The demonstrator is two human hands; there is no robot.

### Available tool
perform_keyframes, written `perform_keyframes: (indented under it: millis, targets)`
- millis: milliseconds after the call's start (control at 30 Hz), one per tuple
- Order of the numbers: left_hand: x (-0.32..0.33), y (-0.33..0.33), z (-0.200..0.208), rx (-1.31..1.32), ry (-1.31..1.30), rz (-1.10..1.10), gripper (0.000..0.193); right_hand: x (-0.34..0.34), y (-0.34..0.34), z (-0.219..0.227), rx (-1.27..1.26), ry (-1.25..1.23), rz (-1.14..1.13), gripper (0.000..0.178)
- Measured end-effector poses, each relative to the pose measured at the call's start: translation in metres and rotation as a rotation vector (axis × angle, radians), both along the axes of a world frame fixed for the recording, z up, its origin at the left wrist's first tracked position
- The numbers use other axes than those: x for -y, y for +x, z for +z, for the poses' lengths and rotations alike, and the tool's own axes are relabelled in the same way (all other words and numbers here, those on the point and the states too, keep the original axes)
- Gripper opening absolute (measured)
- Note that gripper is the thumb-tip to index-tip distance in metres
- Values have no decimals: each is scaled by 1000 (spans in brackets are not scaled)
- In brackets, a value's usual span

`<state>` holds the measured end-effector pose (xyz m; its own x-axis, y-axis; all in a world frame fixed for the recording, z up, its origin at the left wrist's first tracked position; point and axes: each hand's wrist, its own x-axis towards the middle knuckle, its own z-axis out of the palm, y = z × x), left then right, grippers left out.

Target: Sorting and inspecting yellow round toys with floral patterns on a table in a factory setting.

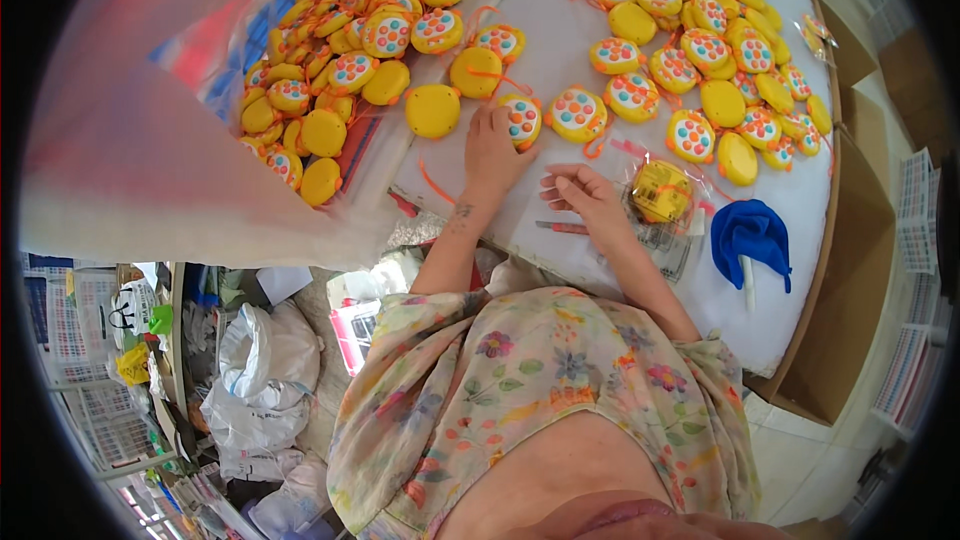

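Observation:
At the middle of the white table, my left hand (490, 155) has its fingers closed at the left edge of a round yellow toy (523, 121) with orange, pink and blue bumps on a white face. My right hand (585, 194) hovers just to the right, fingers loosely bent and apart, with nothing visible in it. Below its fingertips lies a thin reddish stick-like tool (563, 227). A clear plastic bag (661, 192) with a yellow toy inside lies right of that hand. Another dotted toy (577, 114) and a plain yellow-backed toy (432, 112) are nearby.
Heaps of such toys (715, 50) cover the far right of the table (740, 335); another pile (325, 130) sits on plastic sheeting (200, 160) at left. A blue cloth item (750, 240) with a white stick lies right. Cardboard boxes (845, 260) flank the right edge; white bags (262, 370) stand lower left.

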<state>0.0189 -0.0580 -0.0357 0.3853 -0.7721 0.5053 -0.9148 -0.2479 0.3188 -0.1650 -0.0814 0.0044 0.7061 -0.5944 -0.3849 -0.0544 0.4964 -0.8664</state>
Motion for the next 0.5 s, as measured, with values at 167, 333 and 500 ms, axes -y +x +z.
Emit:
perform_keyframes:
  millis: [167,333,500]
  targets:
    - [-10,-17,15,-580,-2,-198,49,4,2,-16,147,-22,-163,37]
    - [-29,-52,39,-523,-60,-482,56,12,0,-18,407,244,-266,39]
    - [-34,-61,52,-702,-149,-371,71,16,-9,-23,477,173,-349,43]
